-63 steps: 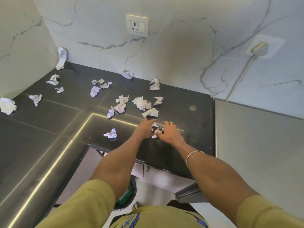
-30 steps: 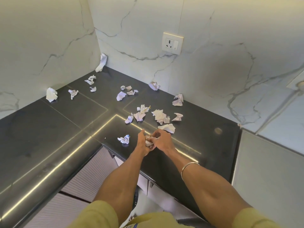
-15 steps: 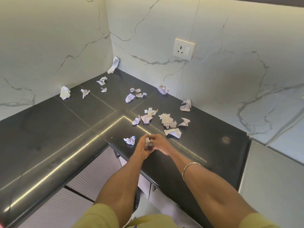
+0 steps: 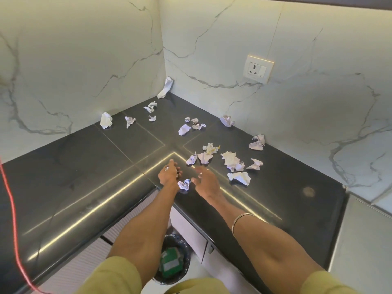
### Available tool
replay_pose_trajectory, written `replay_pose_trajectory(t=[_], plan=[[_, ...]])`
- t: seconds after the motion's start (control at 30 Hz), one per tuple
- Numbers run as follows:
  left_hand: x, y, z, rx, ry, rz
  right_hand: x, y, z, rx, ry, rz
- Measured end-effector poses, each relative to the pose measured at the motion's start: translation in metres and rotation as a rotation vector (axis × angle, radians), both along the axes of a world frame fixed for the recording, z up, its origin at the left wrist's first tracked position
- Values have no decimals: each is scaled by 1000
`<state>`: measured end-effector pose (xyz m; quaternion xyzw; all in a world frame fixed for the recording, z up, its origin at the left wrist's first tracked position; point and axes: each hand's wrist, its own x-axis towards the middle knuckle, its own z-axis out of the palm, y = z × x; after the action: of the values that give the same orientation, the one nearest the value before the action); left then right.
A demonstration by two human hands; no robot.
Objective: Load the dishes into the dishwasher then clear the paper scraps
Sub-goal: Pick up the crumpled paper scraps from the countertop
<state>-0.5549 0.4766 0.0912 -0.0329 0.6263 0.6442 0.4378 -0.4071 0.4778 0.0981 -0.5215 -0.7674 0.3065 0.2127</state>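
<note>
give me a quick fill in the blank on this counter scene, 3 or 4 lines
1. The paper scraps lie on a ____ counter.
2. The left hand grips a wad of ____.
3. On the floor below the counter's inner corner stands a ____ with a dark liner.
4. A metal bangle circles the ____ forearm.

Missing words: black; paper; bin; right
</note>
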Motion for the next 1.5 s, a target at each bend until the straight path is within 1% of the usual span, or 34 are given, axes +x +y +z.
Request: replay_pose_trajectory(t=[0.1,0.17,0.27,0.37,0.43,0.53,0.6,0.73,0.87,0.97,1.07,1.13,1.2,1.33,1.4,1.47,1.5], plan=[[-29,-16,-4,24,-69,71,-15,-2,-10,-47,-123,82],[-44,-26,-6,32,-105,72,-28,-5,-15,-24,-168,113],[-61,-36,-13,-5,-134,21,-46,-7,-24,35,-232,133],[-69,-35,-19,-15,-152,-54,-55,-9,-31,40,-300,154],[-69,-33,-21,-13,-152,-119,-56,-9,-38,36,-313,145],[-66,-26,-26,-29,-166,-188,-52,-5,-51,15,-262,58],[-59,-21,-30,-30,-187,-221,-49,1,-51,-9,-163,-34],[-37,-8,-31,-8,-225,-285,-49,11,-30,30,-26,-135],[-12,6,-25,41,-335,-401,-56,22,-17,16,72,-174],[10,12,-14,70,-460,-471,-49,26,-14,5,50,-209],[28,20,-16,89,-518,-494,-29,29,-11,11,-22,-246],[40,27,-21,103,-544,-493,-13,33,-10,5,-32,-289],[54,35,-26,69,-533,-499,2,38,-12,12,-21,-294],[76,52,-32,-11,-467,-482,32,51,-14,-31,5,-178],[86,57,-30,-12,-445,-491,46,52,-13,-49,18,-154],[96,61,-29,6,-455,-485,59,50,-13,-17,39,-176],[101,63,-30,18,-474,-473,63,50,-13,36,35,-202]])
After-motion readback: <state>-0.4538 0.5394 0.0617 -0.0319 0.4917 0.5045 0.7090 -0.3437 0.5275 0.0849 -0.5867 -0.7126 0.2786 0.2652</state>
